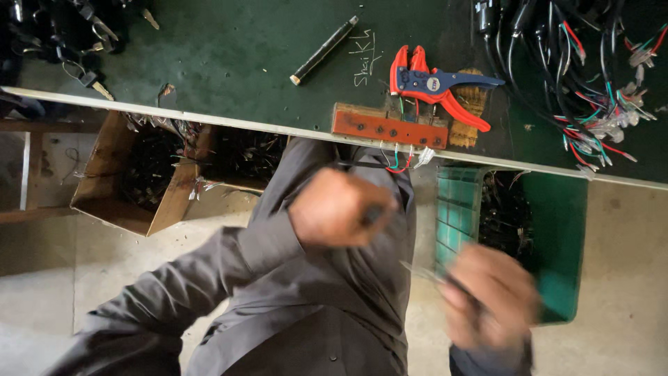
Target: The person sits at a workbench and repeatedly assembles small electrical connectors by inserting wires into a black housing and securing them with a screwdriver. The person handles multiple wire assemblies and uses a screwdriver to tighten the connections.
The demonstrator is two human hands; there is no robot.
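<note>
A: Head view. Left hand [341,207] sits below the bench edge, in front of the grey shirt [327,306]. Fingers curled into a fist around a thin dark item [372,214]; only its tip shows at the thumb side. Too blurred to say what it is.

B: Right hand [490,298]?

A: Lower right, heavily motion-blurred, beside the green plastic crate [563,244]. Fingers folded in; a pale thin strand [421,271] runs out from it toward the left. How tight the hold is, cannot tell.

B: The two hands touch?

A: No, apart; left higher, right lower.

B: Bench contents?

A: Green bench top [229,49]. An orange block with holes [390,126] lies at its near edge, coloured wire ends hanging from it over the edge. Touching its far side, a red and blue wire stripper [438,87]. A dark pen-like rod [324,49] lies left of that, well apart. Wire bundle [584,76] at the right. Under the bench on the left, a cardboard box [139,174] of dark parts.
</note>
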